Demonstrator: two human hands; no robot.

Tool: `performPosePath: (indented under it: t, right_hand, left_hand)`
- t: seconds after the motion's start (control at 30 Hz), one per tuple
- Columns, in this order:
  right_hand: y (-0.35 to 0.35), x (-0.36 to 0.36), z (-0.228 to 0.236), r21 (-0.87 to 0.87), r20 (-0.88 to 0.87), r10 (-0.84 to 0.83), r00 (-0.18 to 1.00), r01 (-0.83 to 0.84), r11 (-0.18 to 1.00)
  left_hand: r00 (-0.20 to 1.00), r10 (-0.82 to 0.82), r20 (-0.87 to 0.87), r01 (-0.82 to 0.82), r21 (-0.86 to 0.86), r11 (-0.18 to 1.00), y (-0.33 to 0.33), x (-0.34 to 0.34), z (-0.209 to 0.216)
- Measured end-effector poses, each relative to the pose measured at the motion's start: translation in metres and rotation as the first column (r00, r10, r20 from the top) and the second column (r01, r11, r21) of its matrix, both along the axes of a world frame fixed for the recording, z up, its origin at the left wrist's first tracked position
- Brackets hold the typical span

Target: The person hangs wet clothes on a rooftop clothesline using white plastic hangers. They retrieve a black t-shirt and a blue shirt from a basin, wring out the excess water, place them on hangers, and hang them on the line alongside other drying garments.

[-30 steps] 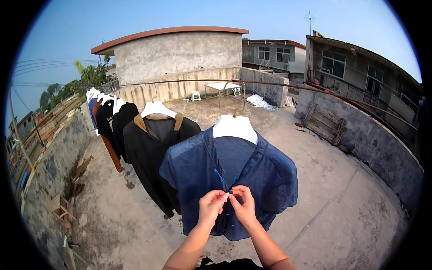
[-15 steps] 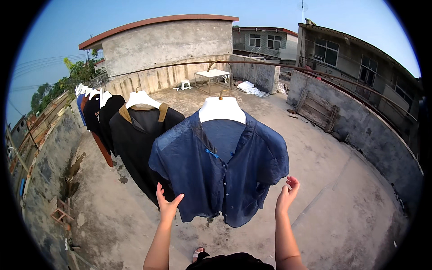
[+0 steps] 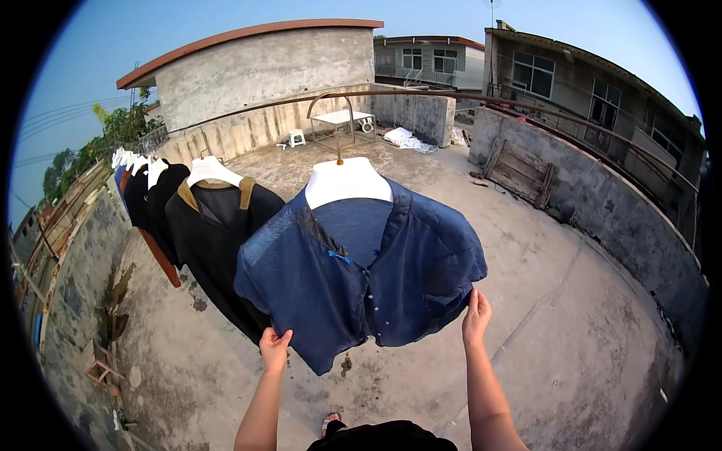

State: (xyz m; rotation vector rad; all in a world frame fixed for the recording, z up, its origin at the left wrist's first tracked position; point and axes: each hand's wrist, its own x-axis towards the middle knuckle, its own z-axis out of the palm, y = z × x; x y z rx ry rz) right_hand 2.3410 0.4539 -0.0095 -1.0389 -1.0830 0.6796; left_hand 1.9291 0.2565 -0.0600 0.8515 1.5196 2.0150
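A dark blue short-sleeved shirt point(image 3: 316, 278) with buttons down its front and small blue ties near the collar hangs from a white hanger point(image 3: 348, 183) straight ahead. My left hand point(image 3: 275, 348) pinches the shirt's edge low on its left side. On the other side my right hand point(image 3: 476, 314) has its fingers closed on the shirt's right edge, just below the sleeve. Between my hands the cloth is spread wide, its hem slanting down to the left. A black top point(image 3: 218, 270) with a tan collar hangs beside it to the left, partly behind the blue shirt.
More dark garments point(image 3: 147, 199) on white hangers line up to the far left. A rusty rail point(image 3: 421, 92) crosses the concrete rooftop. Behind stand a white table point(image 3: 342, 117), a small white stool point(image 3: 297, 137) and low walls; a wooden frame point(image 3: 519, 177) leans at right.
Both hands have closed on the shirt's edges, where before they were apart from it with fingers spread. The shirt is now stretched sideways and its right side is lifted.
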Motion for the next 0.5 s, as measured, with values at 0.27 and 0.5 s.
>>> performPosePath:
  t: [0.27, 0.5]
  right_hand:
    - [-0.012, -0.004, 0.124, 0.287, -0.078, 0.296, 0.952, -0.263, 0.921]
    - [0.002, -0.017, 0.170, 0.222, 0.293, 0.355, 0.888, -0.424, 0.878]
  left_hand:
    - [0.811, 0.392, -0.435, -0.288, 0.286, 0.914, -0.035, 0.026, 0.168]
    - [0.228, 0.275, -0.934, -0.329, 0.192, 0.925, -0.011, 0.032, 0.292]
